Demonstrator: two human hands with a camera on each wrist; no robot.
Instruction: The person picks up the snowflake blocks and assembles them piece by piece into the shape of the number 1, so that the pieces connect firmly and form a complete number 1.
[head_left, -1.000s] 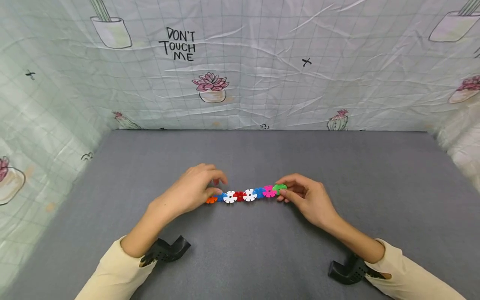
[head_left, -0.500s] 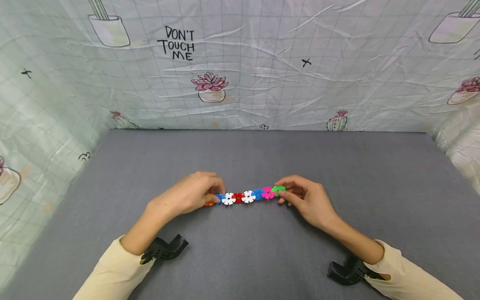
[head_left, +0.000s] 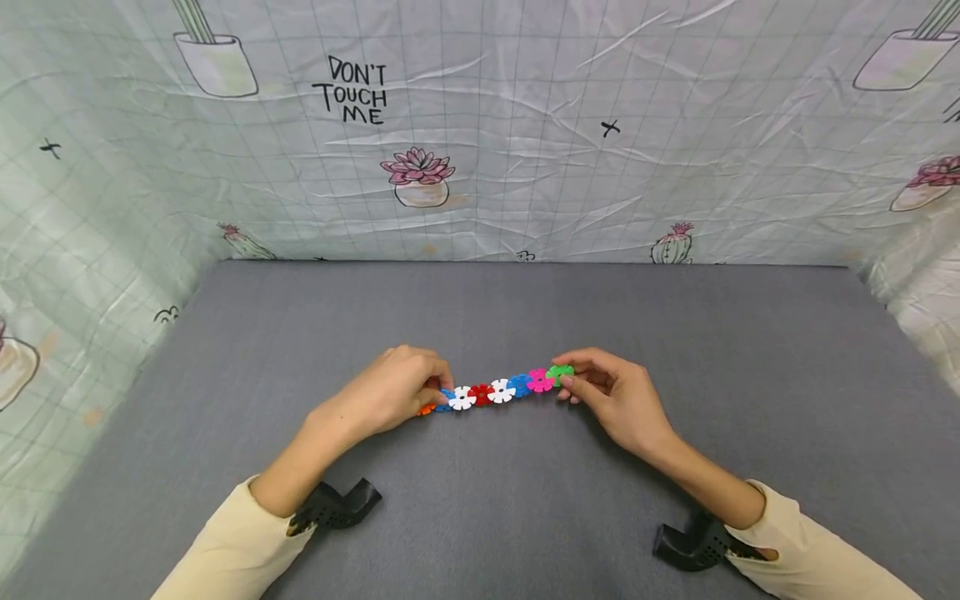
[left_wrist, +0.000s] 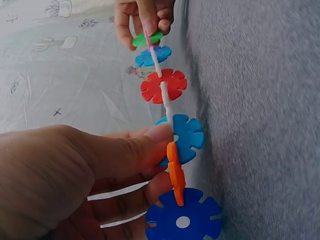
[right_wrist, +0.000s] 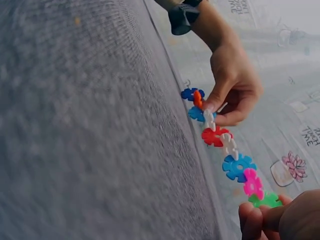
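Observation:
A chain of flower-shaped plastic snowflake discs [head_left: 482, 395] spans the gap between both hands in the head view. My left hand [head_left: 397, 390] pinches a light blue disc [left_wrist: 191, 137] near the chain's left end between thumb and fingers. Beyond that grip hang an orange disc [left_wrist: 176, 172] and a dark blue disc [left_wrist: 162, 216]; the dark blue one is hidden by the left hand in the head view. At the other end, my right hand [head_left: 622, 404] pinches the green disc [right_wrist: 265, 200], joined to a pink disc [right_wrist: 253, 184]. White, red and blue discs make up the middle.
A grey cloth-covered table [head_left: 480, 508] lies below the hands. Behind it and at the sides hangs a pale curtain [head_left: 495, 142] with printed plants and lettering. Black wrist mounts [head_left: 337, 504] stick out from both cream sleeves [head_left: 232, 542].
My left fingers, raised off the chain a second ago, have come down and now pinch the light blue disc. My right hand keeps its hold on the green disc, nearly still.

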